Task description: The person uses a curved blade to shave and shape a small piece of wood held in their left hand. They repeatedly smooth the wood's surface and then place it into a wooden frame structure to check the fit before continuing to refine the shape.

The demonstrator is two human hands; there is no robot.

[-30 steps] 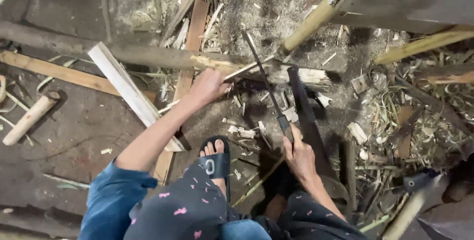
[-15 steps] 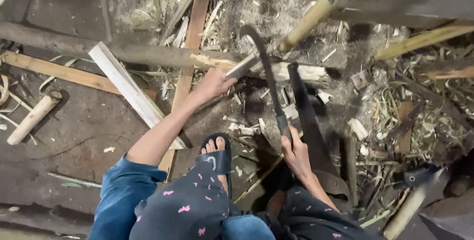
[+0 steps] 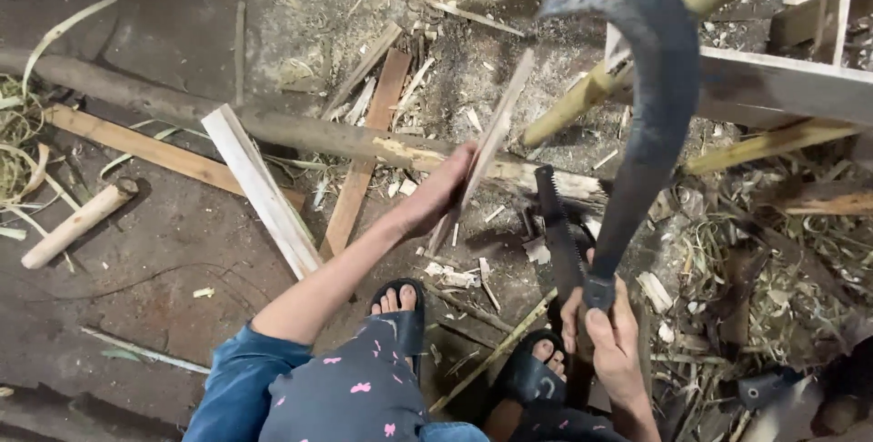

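The right hand, clenched round its handle, has swung the curved blade up high, while the left hand still pinches the thin slat upright on the log, ready for a chop.

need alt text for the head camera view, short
Seen from above, a person's right hand raises a dark curved billhook while the left hand steadies a thin wooden strip on end. A saw, sandalled feet, logs and wood shavings lie on the dirt floor.
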